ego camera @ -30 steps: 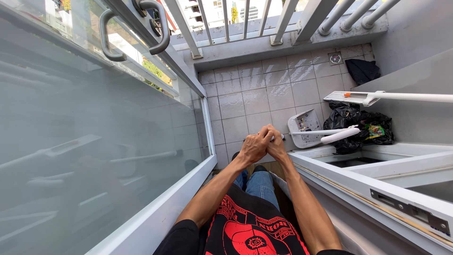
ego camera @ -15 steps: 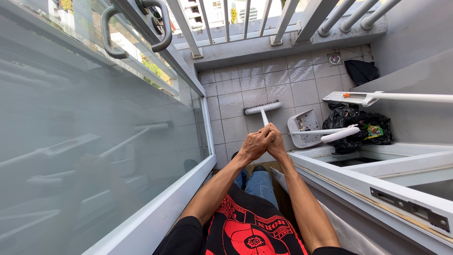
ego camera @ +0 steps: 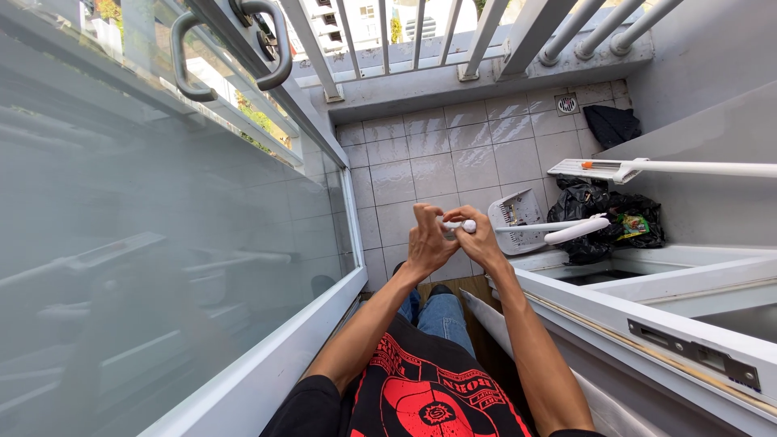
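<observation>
I saw both hands meet over the tiled balcony floor (ego camera: pixel 453 162). The left hand (ego camera: pixel 426 239) and the right hand (ego camera: pixel 479 235) were closed on the end of a white broom handle (ego camera: pixel 467 226), its brush hidden beneath them. Just right lay a white dustpan (ego camera: pixel 518 214) beside 1 black rubbish bag (ego camera: pixel 595 202)

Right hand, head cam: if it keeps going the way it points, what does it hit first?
The right hand points forward and down past the white handle end it grips. The first thing in that line looks like the tiled floor; the white dustpan sits just to its right. Depth is unclear.
</observation>
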